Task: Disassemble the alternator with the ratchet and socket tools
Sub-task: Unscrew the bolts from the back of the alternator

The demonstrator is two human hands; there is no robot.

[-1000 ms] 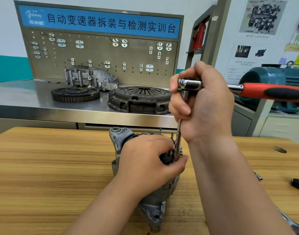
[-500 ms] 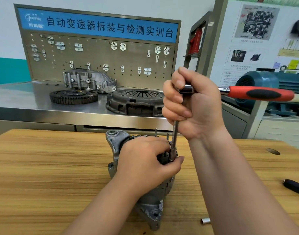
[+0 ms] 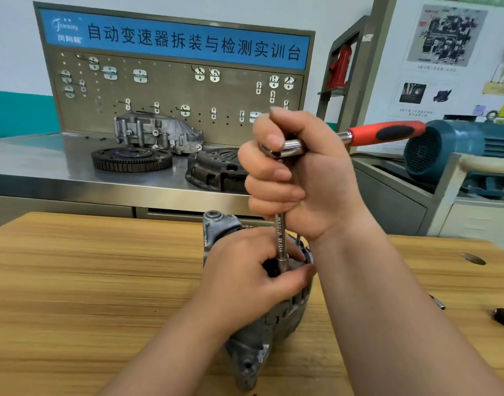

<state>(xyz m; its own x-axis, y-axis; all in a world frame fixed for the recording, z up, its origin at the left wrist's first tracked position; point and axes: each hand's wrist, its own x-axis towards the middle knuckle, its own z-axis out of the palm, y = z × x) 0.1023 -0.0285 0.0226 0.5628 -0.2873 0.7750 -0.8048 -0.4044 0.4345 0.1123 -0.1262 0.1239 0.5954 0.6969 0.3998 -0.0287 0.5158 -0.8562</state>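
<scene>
Head view: right hand (image 3: 299, 178), fingers clamped round the red-handled chrome ratchet (image 3: 382, 134), has swung its handle slightly rearward — a fastener probably loosening — while the left hand (image 3: 245, 281) grips the grey cast-metal alternator (image 3: 273, 324) on the wooden bench (image 3: 88, 281).

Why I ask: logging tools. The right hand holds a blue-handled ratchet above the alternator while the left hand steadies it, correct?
No: in the head view the ratchet handle is red, not blue. The right hand, left hand and alternator are as stated.
</scene>
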